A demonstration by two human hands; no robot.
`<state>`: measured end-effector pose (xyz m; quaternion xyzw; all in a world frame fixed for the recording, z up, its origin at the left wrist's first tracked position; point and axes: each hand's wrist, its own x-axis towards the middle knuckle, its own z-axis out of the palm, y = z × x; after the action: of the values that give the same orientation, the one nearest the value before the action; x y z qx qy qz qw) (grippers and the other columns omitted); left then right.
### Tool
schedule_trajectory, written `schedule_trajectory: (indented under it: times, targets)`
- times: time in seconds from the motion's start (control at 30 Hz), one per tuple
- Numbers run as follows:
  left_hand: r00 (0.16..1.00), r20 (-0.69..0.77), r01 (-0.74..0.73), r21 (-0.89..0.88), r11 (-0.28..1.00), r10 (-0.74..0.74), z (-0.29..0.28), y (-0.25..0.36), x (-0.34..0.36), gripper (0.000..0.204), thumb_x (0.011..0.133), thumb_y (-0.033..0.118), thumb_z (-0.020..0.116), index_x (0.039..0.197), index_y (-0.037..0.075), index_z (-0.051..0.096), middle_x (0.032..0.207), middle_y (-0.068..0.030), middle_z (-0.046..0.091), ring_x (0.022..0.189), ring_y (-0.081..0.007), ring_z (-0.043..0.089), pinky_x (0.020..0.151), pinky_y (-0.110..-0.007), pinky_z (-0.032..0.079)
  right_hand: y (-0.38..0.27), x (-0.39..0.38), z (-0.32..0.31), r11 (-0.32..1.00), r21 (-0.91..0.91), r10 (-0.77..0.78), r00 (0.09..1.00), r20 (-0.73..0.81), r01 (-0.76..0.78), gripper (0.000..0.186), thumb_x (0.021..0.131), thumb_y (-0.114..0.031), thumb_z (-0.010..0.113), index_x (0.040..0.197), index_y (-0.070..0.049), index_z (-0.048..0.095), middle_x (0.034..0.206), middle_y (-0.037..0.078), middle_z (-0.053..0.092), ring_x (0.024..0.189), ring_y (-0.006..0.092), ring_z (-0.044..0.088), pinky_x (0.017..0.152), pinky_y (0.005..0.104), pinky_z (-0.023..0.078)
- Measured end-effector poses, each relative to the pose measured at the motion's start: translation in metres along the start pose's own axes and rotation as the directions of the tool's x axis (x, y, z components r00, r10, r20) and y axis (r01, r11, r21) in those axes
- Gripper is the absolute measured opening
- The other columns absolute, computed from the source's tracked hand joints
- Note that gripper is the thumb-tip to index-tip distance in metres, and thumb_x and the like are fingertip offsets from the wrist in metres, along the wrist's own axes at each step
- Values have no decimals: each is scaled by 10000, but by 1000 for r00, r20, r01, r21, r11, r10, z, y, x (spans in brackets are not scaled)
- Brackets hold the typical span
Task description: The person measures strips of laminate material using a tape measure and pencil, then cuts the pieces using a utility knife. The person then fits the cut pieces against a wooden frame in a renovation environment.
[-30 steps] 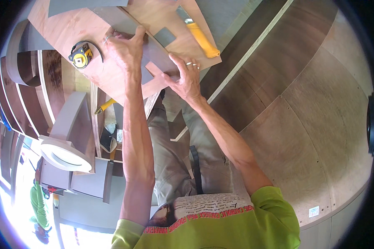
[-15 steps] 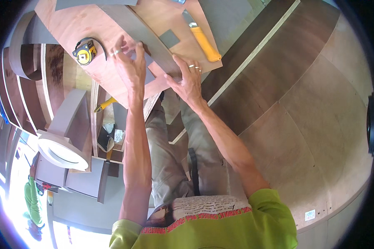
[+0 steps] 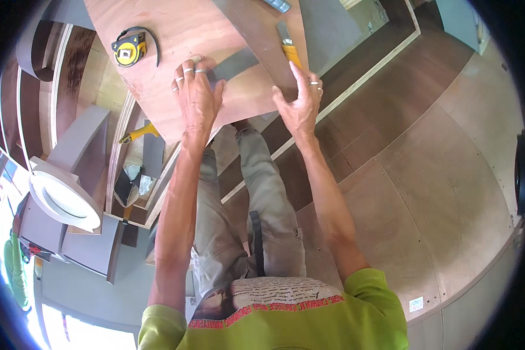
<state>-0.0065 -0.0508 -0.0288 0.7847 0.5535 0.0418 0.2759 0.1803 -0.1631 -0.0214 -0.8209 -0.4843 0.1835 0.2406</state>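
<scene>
A reddish plywood board (image 3: 157, 76) lies in front of me as a work surface. On it rests a dark brown panel (image 3: 262, 35) with a grey strip (image 3: 236, 63) at its near edge. My left hand (image 3: 195, 96) presses flat on the left end of the grey strip, fingers together. My right hand (image 3: 300, 102) grips the dark panel's near right corner, index finger stretched along its edge. A yellow-handled utility knife (image 3: 289, 49) lies on the panel just beyond my right fingers. A yellow tape measure (image 3: 128, 49) sits on the plywood left of my left hand.
Curved wooden parts and a white round ring (image 3: 61, 201) are stacked at the left. Another yellow-handled tool (image 3: 137, 133) lies below the board's edge. Brown sheet flooring (image 3: 426, 175) spreads to the right. A person in green (image 3: 14, 268) stands at the far lower left.
My hands have moved apart: the right one slid right to the panel's corner and the left one settled on the grey strip. The panel has turned on the board.
</scene>
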Motion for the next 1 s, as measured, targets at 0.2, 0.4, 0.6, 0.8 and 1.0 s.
schedule_trajectory:
  times: [0.2,0.4,0.6,0.8,1.0]
  targets:
    - [973,134,228,-427,875,-188,-26,-30,13,220,867,113,708,1070,76,635,759,-59,656,665,-134,578,616,-262,465,-11,-2,-1,1000,2,-14,999,33,14,669,684,-141,780,1305,-54,546,1130,150,575,1070,335,537,932,478,418]
    - [937,327,281,-496,822,-123,-69,-69,32,188,914,94,631,1083,22,670,835,-32,650,785,-120,585,721,-286,478,-23,-19,28,998,41,45,999,10,-45,634,703,-141,770,1284,-40,536,1132,168,571,1084,355,528,951,499,404]
    - [920,317,-69,-450,890,232,-69,-76,69,161,929,94,584,1064,45,657,860,-108,677,792,-209,625,746,-329,481,-34,3,23,1000,21,18,1000,-7,-18,598,748,-173,751,1287,-51,524,1118,168,589,1107,352,524,957,479,394]
    - [859,375,-188,-405,895,349,-77,-58,100,174,879,54,550,1029,45,639,870,-165,683,785,-324,655,720,-406,499,-59,122,-8,979,-52,-205,970,-131,199,488,812,-217,729,1233,-44,553,1141,165,593,1031,293,560,914,425,449]
    - [884,270,-254,-410,876,383,-45,-63,109,226,923,91,564,1147,67,578,874,-178,677,820,-329,654,762,-427,493,-69,76,24,987,50,-153,988,-14,154,494,814,-194,715,1245,-30,537,1142,183,589,1046,331,558,923,440,447]
